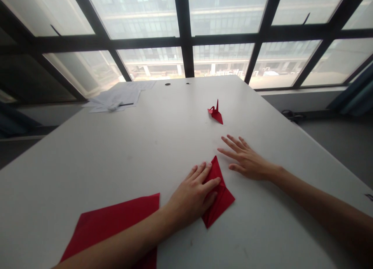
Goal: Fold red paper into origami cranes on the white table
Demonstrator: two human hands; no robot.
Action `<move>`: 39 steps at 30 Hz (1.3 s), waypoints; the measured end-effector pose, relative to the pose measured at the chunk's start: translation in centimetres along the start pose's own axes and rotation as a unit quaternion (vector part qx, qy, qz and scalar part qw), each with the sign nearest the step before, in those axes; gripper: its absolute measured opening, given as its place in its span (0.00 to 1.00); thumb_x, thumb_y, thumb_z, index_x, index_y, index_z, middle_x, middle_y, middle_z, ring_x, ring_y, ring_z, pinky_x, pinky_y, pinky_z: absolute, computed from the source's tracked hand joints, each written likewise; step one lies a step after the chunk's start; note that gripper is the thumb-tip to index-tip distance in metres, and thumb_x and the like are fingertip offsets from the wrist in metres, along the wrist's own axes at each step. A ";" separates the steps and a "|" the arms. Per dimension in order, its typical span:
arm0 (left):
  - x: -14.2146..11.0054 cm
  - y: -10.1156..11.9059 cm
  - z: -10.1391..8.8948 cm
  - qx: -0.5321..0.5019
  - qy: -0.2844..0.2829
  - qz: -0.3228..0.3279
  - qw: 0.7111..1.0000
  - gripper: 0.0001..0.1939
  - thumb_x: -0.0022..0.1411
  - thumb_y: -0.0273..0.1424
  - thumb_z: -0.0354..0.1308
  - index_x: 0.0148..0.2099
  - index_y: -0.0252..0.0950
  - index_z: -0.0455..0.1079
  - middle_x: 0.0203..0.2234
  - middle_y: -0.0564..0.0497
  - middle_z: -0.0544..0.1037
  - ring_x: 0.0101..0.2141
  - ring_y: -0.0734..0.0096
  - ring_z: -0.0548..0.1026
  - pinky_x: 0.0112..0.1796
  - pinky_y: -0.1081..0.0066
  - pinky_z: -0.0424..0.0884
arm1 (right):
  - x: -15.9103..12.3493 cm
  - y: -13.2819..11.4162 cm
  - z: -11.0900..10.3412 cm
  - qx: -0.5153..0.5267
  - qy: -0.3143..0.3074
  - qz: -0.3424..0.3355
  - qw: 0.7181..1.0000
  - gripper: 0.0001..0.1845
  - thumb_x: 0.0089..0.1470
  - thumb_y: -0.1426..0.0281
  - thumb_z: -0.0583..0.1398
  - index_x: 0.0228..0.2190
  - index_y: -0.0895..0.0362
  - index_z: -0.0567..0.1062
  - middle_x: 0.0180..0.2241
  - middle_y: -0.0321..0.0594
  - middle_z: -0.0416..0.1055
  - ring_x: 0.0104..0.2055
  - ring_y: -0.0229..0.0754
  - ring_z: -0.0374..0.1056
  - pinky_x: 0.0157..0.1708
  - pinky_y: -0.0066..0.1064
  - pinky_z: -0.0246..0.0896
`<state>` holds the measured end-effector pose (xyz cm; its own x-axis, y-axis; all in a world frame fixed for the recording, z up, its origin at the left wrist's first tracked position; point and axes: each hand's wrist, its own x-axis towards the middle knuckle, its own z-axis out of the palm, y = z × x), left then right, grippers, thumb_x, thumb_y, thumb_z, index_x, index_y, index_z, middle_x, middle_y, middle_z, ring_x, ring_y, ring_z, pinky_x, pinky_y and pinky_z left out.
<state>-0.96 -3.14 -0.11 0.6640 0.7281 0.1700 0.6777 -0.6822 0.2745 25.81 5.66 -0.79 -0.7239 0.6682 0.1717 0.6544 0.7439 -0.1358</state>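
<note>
My left hand (196,191) lies flat over a folded piece of red origami paper (223,203), pressing it to the white table. Its fingers are stretched out, and they cover the paper's left side. The paper shows a pointed top and crease lines on its lower part. To the right, my right hand (244,158) is spread with nothing in it, apart from the paper. A finished red paper crane (215,113) stands farther back on the table. Under my left forearm is a larger red sheet (116,222), partly hidden by the arm.
The white table (131,144) reaches back to large dark-framed windows (186,39). White papers (116,98) with a dark pen (126,104) lie at the far left. A small round dark hole (167,84) is near the back edge. Dark cables (293,115) lie beyond the right edge.
</note>
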 end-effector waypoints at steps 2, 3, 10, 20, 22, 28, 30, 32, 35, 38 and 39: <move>0.0 0.0 0.0 0.000 0.002 0.001 1.000 0.17 0.69 0.34 0.54 0.58 0.42 0.69 0.66 0.40 0.60 0.66 0.49 0.55 0.63 0.46 0.56 | -0.1 -0.1 -0.1 0.003 0.005 -0.007 1.000 0.32 0.64 0.60 0.57 0.66 0.45 0.56 0.72 0.42 0.31 0.73 0.57 0.29 0.66 0.62 0.31; 0.0 0.0 0.0 0.000 0.001 0.001 1.000 0.17 0.69 0.34 0.54 0.58 0.42 0.68 0.66 0.40 0.60 0.66 0.49 0.55 0.63 0.46 0.56 | -0.1 -0.2 -0.2 0.008 0.002 -0.017 1.000 0.31 0.64 0.61 0.57 0.65 0.44 0.58 0.72 0.41 0.32 0.73 0.56 0.29 0.66 0.62 0.31; 0.1 0.3 -0.3 0.016 -0.014 0.003 1.000 0.18 0.70 0.33 0.52 0.60 0.40 0.66 0.67 0.39 0.58 0.67 0.49 0.53 0.63 0.46 0.55 | 0.0 -0.5 -0.6 0.026 -0.006 -0.052 0.998 0.26 0.63 0.60 0.58 0.61 0.43 0.65 0.72 0.40 0.38 0.72 0.56 0.33 0.66 0.62 0.33; 0.3 0.2 -0.5 0.027 -0.017 0.022 0.999 0.15 0.70 0.32 0.51 0.58 0.40 0.66 0.67 0.40 0.58 0.67 0.49 0.53 0.62 0.46 0.55 | -0.1 -0.8 -0.5 0.054 0.025 -0.067 0.996 0.25 0.61 0.64 0.61 0.59 0.46 0.69 0.68 0.43 0.53 0.69 0.53 0.47 0.64 0.53 0.47; 0.4 0.1 -0.6 0.027 -0.017 0.034 0.999 0.16 0.71 0.32 0.51 0.58 0.41 0.66 0.67 0.41 0.57 0.67 0.49 0.52 0.62 0.45 0.55 | 0.0 -1.1 -0.6 0.056 0.032 -0.081 0.995 0.28 0.61 0.66 0.60 0.62 0.47 0.64 0.67 0.43 0.55 0.69 0.51 0.48 0.64 0.52 0.47; 0.7 -0.8 -1.7 0.061 0.005 0.022 0.998 0.19 0.69 0.24 0.52 0.59 0.45 0.67 0.66 0.45 0.60 0.66 0.54 0.57 0.62 0.48 0.56 | 0.1 -2.2 -0.5 0.030 0.032 -0.092 0.995 0.25 0.62 0.67 0.58 0.60 0.51 0.67 0.57 0.45 0.69 0.59 0.51 0.60 0.59 0.48 0.53; 0.7 -0.9 -1.9 0.075 0.039 -0.021 0.996 0.20 0.68 0.23 0.53 0.59 0.44 0.68 0.63 0.45 0.65 0.62 0.55 0.62 0.60 0.52 0.61 | 0.0 -2.6 -0.5 0.012 0.050 -0.069 0.996 0.21 0.62 0.65 0.59 0.56 0.53 0.72 0.52 0.47 0.72 0.54 0.51 0.64 0.55 0.47 0.56; 0.7 -0.8 -1.7 0.074 0.069 -0.055 0.993 0.19 0.69 0.25 0.53 0.59 0.41 0.68 0.59 0.45 0.70 0.58 0.56 0.67 0.57 0.54 0.66 | -0.2 -2.8 -0.6 -0.004 0.070 -0.052 0.996 0.16 0.62 0.64 0.59 0.50 0.54 0.76 0.46 0.47 0.73 0.49 0.51 0.65 0.52 0.46 0.58; 0.6 -0.6 -1.0 0.056 0.083 -0.062 0.993 0.16 0.70 0.29 0.52 0.58 0.39 0.70 0.55 0.45 0.74 0.55 0.56 0.72 0.54 0.55 0.70 | -0.4 -3.1 -0.6 -0.015 0.093 -0.038 0.995 0.10 0.62 0.64 0.60 0.37 0.55 0.79 0.36 0.45 0.74 0.41 0.48 0.66 0.48 0.44 0.58; 0.6 -0.7 -0.4 0.048 0.077 -0.043 0.995 0.15 0.70 0.26 0.51 0.55 0.37 0.72 0.55 0.45 0.75 0.56 0.56 0.72 0.56 0.54 0.70 | -0.4 -3.2 -0.5 0.006 0.100 -0.030 0.995 0.09 0.62 0.65 0.60 0.34 0.55 0.79 0.33 0.42 0.73 0.38 0.46 0.66 0.44 0.40 0.60; 0.7 -0.8 -0.3 0.043 0.079 -0.042 0.995 0.15 0.70 0.25 0.51 0.55 0.37 0.72 0.55 0.45 0.75 0.56 0.57 0.72 0.56 0.55 0.69 | -0.4 -3.3 -0.5 0.015 0.101 -0.026 0.994 0.08 0.62 0.66 0.60 0.38 0.55 0.79 0.35 0.43 0.74 0.39 0.46 0.67 0.44 0.40 0.60</move>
<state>-1.12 -2.12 0.11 0.5507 0.7798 0.2978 0.7580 -0.6166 0.2128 24.05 2.98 0.03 -0.6962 0.6145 0.3711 0.6078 0.7796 -0.1507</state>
